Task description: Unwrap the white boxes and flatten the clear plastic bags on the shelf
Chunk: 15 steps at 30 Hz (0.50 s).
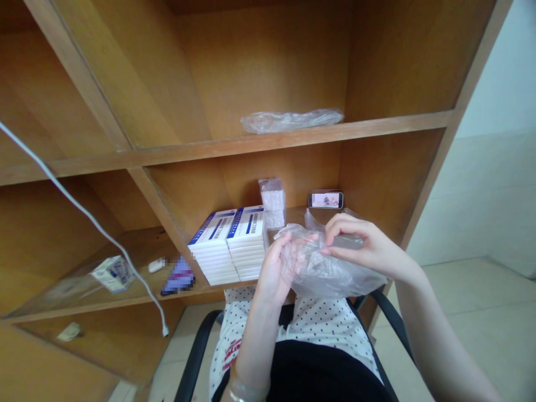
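Observation:
My left hand (276, 265) and my right hand (355, 243) both grip a crumpled clear plastic bag (324, 271) in front of the lower shelf. The right fingers pinch its upper fold, while the left fingers press into its near side. Just left of my left hand stands a double stack of white boxes with blue markings (228, 245). Behind that hand is a small plastic-wrapped stack of white pads (273, 204). A smartphone (325, 200) leans at the back of the shelf, partly behind the bag.
A wooden shelf unit (234, 142) holds another clear bag (291, 120) on its upper board. A white cable (100, 237) hangs down at left, past a small carton (113, 273). Black chair arms (196, 357) flank my polka-dot lap, with a tiled floor (469, 307) at right.

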Tool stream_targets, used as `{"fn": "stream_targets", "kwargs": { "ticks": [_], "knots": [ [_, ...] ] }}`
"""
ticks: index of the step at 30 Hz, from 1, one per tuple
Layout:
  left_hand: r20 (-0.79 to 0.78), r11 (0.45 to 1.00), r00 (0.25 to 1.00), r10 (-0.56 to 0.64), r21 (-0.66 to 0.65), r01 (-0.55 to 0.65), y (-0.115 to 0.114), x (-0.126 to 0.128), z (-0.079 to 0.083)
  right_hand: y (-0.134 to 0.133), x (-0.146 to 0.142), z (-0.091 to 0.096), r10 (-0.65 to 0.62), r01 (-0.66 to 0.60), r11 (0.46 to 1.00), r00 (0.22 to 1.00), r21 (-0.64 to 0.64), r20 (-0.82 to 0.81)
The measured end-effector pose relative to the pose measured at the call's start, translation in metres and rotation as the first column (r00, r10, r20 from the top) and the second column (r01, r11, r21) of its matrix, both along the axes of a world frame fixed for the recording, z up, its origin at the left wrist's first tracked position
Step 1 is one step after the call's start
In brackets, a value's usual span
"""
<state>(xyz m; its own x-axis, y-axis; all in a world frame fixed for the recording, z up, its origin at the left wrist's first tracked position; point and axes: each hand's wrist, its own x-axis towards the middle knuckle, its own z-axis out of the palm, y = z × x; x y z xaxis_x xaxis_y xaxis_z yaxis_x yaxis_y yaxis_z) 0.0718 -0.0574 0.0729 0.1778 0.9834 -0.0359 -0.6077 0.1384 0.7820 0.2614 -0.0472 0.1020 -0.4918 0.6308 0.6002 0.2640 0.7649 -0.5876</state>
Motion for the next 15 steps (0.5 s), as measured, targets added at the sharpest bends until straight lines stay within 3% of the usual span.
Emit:
{"fn": "stream_targets", "kwargs": {
  "ticks": [4, 8, 15],
  "knots": [
    [0.058, 0.999, 0.998, -0.027, -0.026, 0.029, 0.001, 0.000, -0.001, 0.000, 0.000, 0.000, -0.040, 0.038, 0.998, 0.999, -0.055, -0.033],
    [0.082, 0.997, 0.996, -0.031, -0.070, 0.037, 0.004, 0.000, -0.001, 0.002, 0.000, 0.000, 0.007, -0.007, 0.999, 1.000, -0.051, -0.003],
    [0.102, 0.986, 0.988, 0.113, -0.133, -0.099, 0.017, 0.000, -0.013, 0.002, 0.010, -0.001, -0.116, 0.093, 0.989, 0.971, -0.117, -0.210]
  ]
}}
